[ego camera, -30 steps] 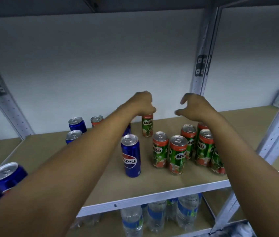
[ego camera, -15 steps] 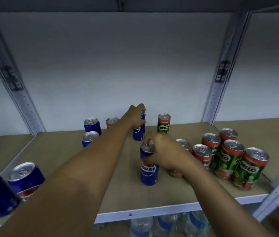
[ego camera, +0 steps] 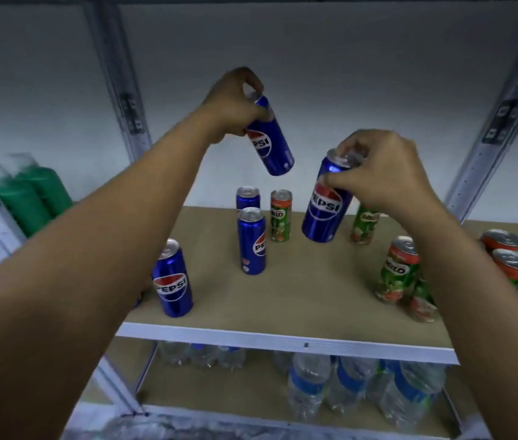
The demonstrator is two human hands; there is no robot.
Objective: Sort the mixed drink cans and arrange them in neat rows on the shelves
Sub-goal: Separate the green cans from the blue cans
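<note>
Both blue Pepsi cans have left the shelf [ego camera: 283,339] since half a second ago: the left hand [ego camera: 235,106] pinches one Pepsi can [ego camera: 270,138] by its top, tilted in the air, while the right hand [ego camera: 381,171] grips a second Pepsi can [ego camera: 324,208] at its rim. Below the fingers, three standing Pepsi cans [ego camera: 251,241] and green Milo cans [ego camera: 397,271] stay on the shelf; water bottles [ego camera: 308,389] fill the level beneath.

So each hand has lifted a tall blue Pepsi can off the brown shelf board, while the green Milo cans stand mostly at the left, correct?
Not quite: the head view shows the green Milo cans mostly at the right. The left hand and right hand do each hold a tall blue Pepsi can above the brown shelf board.
</note>
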